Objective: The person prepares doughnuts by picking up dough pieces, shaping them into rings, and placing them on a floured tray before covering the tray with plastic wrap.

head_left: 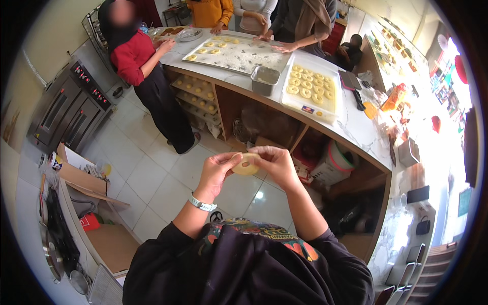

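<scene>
Between my two hands, in front of my chest, is a pale ring of doughnut dough [243, 170] with a small hole in its middle. My left hand [219, 172], a light watch strap on its wrist, pinches the ring's left side. The fingers of my right hand [274, 161] are closed on its upper right side. Ahead on the counter, a white tray [310, 111] holds rows of similar dough rings. Left of it lies a large floured metal tray [229, 62] with several dough rings at its far left.
A metal tin [265, 80] stands at the counter's near edge. Several people stand around the counter; one in a red top [133, 53] is at its left end. Below are shelves with dough trays [195, 91]. A deck oven [71, 109] stands at left, and a marble worktop runs along the right.
</scene>
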{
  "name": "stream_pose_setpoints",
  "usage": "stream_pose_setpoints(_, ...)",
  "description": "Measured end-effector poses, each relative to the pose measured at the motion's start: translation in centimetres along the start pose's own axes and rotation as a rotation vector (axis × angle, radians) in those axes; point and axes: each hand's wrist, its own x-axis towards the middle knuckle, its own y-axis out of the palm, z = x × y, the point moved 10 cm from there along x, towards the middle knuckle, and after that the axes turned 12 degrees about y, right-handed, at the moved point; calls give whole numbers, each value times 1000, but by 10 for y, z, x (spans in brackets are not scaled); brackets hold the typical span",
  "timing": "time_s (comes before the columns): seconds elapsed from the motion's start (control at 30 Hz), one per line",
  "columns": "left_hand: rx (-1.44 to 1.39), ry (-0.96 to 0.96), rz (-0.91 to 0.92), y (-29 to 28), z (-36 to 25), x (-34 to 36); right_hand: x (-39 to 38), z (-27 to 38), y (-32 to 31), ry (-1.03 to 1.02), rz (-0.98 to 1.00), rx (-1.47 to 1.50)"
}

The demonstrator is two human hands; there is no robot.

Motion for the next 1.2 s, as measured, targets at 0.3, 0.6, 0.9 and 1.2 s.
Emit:
stream_pose_setpoints(0.3,-40,18,60,17,-3,3,-4,12,-13,-32,-62,79)
stream_pose_setpoints(0.6,-47,-76,89,19,14,5,-7,5,-19,-41,-96,41)
stream_pose_setpoints(0.9,-9,-167,89,13,38,0,-10,-25,-23,119,-121,64)
stream_pose_setpoints(1.2,-4,-194,96,33,54,1,-19,-26,-43,80,-129,9)
